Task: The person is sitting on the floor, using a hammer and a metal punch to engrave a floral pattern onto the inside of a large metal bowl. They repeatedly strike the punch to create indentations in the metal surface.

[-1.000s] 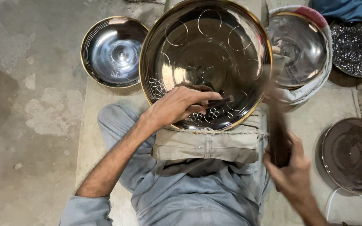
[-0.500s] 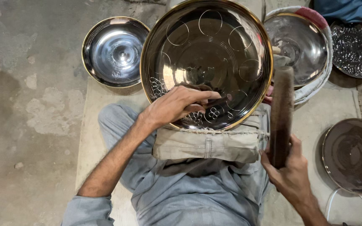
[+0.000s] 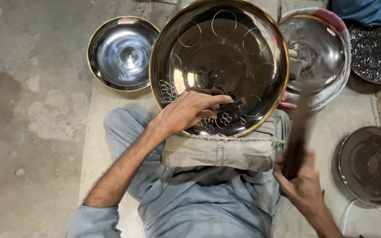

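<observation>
Tray [image 3: 219,57] large, round, shiny metal with gold rim, centre of view, propped on a folded khaki cloth pad [image 3: 219,152] over the person's lap; circles marked around its inner face, small flower-like patterns punched along the 6 to 8 o'clock stretch; left hand [image 3: 188,112] lies on the tray's lower rim at about 7 o'clock, fingers curled and pinched round a thin dark punch tool [image 3: 233,104], tip of tool pointing toward 3 o'clock and touching the tray surface just beside the punched marks; right hand [image 3: 303,183] at 4 o'clock from the tray, off its rim, fist closed round the handle of a dark wooden mallet [image 3: 300,123]; mallet blurred, head up near the tray's right edge at 3 o'clock, contact with punch cannot be told; grey-blue trousers [image 3: 199,202] below the pad; smaller steel bowl [image 3: 122,53] on the floor at 9 o'clock from the tray, apart from it; another shiny dish [image 3: 316,50] at 3 o'clock, sitting on a cloth ring, partly behind the tray's rim; patterned dark plate [image 3: 375,53] further toward 3 o'clock at frame edge; dull brown plate [image 3: 371,165] at 4 o'clock, just beside the right hand; concrete floor [image 3: 27,110] at left.
</observation>
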